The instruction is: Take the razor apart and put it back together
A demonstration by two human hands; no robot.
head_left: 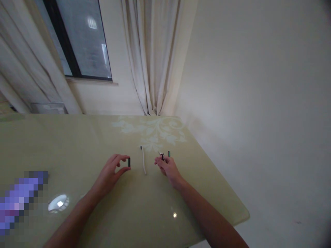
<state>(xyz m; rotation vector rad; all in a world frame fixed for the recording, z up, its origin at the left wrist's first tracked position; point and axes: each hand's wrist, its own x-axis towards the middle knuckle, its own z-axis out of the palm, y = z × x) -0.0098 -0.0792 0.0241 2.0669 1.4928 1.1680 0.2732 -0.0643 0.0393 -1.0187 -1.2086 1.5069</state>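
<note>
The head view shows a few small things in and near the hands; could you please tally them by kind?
Dark cylinders: 2 (one in the left hand, one by the right hand)
White stick with dark end: 1
Black-and-silver piece: 1 (in the right hand)
Total: 4

Forearms (pixel 86 206) extended, hands (pixel 109 172) apart, fingers (pixel 121 157) bent

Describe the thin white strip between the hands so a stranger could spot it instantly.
On the glossy, greenish table, look between the left hand and right hand. The thin white strip, dark at its far end, lies there, longer than the dark piece the left hand pinches.
</note>
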